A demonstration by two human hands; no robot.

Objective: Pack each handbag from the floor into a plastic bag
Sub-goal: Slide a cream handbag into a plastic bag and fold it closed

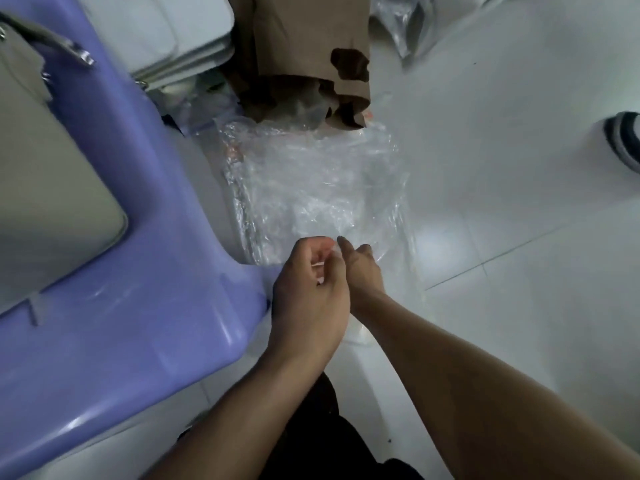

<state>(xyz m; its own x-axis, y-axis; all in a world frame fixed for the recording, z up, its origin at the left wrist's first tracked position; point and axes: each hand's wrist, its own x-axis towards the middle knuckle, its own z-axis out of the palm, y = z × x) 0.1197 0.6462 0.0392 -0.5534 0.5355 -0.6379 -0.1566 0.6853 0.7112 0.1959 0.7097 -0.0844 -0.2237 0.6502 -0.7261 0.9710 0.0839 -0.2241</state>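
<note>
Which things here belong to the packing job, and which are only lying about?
Job: clear plastic bag, its near edge pinched by left hand and right hand; grey handbag, on the purple stool.
Lying about: brown paper; striped footwear.

No readable text, label, brand or number anywhere. Faint reddish marks along the edge of the plastic bag [311,181], too blurred to make out. Nothing legible on the grey handbag [45,188], purple stool [156,271] or brown paper [304,39].
</note>
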